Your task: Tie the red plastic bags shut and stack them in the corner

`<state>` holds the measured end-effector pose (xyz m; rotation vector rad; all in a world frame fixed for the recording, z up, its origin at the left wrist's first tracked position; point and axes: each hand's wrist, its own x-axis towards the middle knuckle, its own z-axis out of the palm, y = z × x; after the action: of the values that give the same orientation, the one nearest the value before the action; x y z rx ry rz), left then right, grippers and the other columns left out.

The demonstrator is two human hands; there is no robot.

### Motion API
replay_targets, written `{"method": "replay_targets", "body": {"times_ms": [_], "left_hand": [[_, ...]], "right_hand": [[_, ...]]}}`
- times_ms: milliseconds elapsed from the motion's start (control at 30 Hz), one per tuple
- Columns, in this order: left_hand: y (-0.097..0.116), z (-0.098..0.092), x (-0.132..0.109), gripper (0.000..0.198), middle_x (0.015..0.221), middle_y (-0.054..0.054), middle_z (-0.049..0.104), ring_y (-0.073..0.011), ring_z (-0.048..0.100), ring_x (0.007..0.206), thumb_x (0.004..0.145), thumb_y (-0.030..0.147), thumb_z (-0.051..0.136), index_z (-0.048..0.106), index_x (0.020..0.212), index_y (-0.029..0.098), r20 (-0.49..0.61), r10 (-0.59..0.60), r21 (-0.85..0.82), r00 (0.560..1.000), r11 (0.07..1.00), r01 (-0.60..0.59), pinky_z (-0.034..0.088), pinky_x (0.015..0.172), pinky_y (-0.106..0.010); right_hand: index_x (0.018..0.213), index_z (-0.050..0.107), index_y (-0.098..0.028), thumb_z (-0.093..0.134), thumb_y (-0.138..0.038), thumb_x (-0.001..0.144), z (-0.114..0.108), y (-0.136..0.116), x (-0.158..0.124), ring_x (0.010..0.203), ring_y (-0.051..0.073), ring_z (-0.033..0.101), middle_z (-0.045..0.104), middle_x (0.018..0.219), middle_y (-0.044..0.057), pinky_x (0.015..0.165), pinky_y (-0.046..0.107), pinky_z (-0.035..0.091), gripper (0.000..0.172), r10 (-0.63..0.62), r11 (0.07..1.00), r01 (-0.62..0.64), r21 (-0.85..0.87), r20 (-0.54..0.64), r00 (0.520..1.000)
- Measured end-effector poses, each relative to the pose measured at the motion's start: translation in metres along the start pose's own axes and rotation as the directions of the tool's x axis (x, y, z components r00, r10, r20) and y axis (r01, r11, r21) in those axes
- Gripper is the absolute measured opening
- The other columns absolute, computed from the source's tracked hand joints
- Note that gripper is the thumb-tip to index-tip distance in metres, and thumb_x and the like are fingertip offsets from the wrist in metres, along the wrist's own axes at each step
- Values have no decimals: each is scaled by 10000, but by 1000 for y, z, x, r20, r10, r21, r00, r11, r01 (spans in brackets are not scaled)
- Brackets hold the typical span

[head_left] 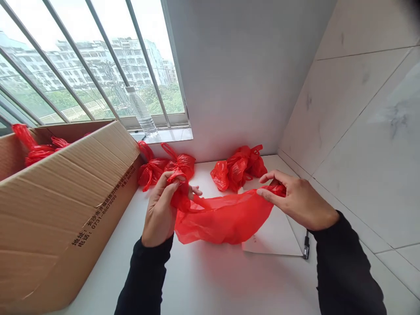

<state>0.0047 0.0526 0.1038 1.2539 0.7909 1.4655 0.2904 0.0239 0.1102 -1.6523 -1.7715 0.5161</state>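
While the left hand clenches one bunched end of a bag, the right hand pinches the other, so it hangs spread between them above the bench.

thin glossy red plastic bag; matt corrugated cardboard box; smooth white countertop; polished marble-look wall tiles.

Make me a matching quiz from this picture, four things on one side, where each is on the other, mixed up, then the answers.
1 plastic bottle
2 cardboard box
3 loose red bag
4 white sheet

A pulled between left hand and right hand
B on the window sill
C flat on the counter
D at the left, bunched red bags inside

Pairs: 1-B, 2-D, 3-A, 4-C
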Motion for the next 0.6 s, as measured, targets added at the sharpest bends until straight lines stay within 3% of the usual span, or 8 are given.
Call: {"method": "replay_targets", "body": {"times_ms": [67, 200, 267, 333, 400, 467, 533, 600], "left_hand": [[3, 7, 1, 69, 568, 50, 503, -173, 664, 713, 946, 280, 538, 574, 911, 234, -4, -79, -12, 997, 997, 79, 541, 790, -339], [8, 18, -10, 220, 674, 24, 599, -161, 627, 715, 966, 374, 532, 550, 1162, 275, 141, -223, 115, 965, 971, 208, 521, 727, -298], [12, 25, -18, 356, 754, 8, 623, -164, 606, 733, 951, 400, 563, 499, 1283, 288, 243, -293, 258, 925, 938, 230, 511, 717, -296], [14, 32, -24, 428, 863, -10, 624, -167, 589, 781, 894, 363, 657, 510, 1288, 280, 358, -332, 366, 873, 909, 196, 508, 766, -307], [13, 38, -27, 327, 928, -22, 609, -169, 573, 830, 851, 312, 711, 587, 1147, 245, 424, -335, 403, 842, 902, 156, 496, 791, -294], [8, 41, -26, 158, 800, 1, 561, -134, 529, 721, 877, 330, 677, 592, 916, 202, 397, -335, 392, 855, 904, 173, 461, 670, -242], [2, 40, -23, 295, 630, 43, 433, -82, 391, 547, 922, 405, 604, 507, 752, 184, 332, -356, 352, 874, 906, 235, 346, 509, -207], [-3, 36, -20, 415, 547, 65, 337, -64, 289, 476, 941, 493, 544, 442, 683, 184, 295, -371, 318, 880, 907, 276, 262, 452, -209]], "right_hand": [[1039, 640, -260, 654, -497, 873, 0, -7, -2, 585, 144, 586, 667, 802, -5, 570, 302, 509, 290, 12, 980, -4, 199, -37, 999], [1081, 632, -253, 688, -439, 880, 17, -25, -7, 716, 150, 641, 664, 902, 14, 659, 299, 580, 279, -77, 847, 103, 522, -71, 994], [1100, 639, -264, 693, -374, 891, 29, -35, -11, 801, 146, 661, 670, 983, 16, 740, 296, 592, 242, -170, 785, 187, 590, -85, 982], [1133, 644, -284, 687, -323, 903, 38, -43, -15, 846, 138, 674, 682, 1023, 6, 787, 284, 589, 237, -275, 744, 260, 616, -72, 959], [1162, 651, -299, 666, -306, 922, 43, -49, -17, 886, 138, 679, 695, 1031, -1, 813, 278, 581, 241, -358, 722, 326, 611, -73, 931], [1204, 645, -305, 618, -314, 954, 46, -50, -18, 982, 157, 664, 687, 1107, 11, 863, 298, 565, 251, -377, 727, 377, 574, -126, 918], [1289, 602, -303, 592, -322, 968, 47, -48, -15, 1117, 187, 614, 643, 1239, 32, 961, 346, 525, 322, -357, 768, 389, 509, -164, 920], [1330, 574, -286, 611, -320, 955, 50, -44, -11, 1145, 200, 594, 638, 1252, 45, 997, 372, 496, 378, -355, 809, 358, 466, -99, 930]]}}
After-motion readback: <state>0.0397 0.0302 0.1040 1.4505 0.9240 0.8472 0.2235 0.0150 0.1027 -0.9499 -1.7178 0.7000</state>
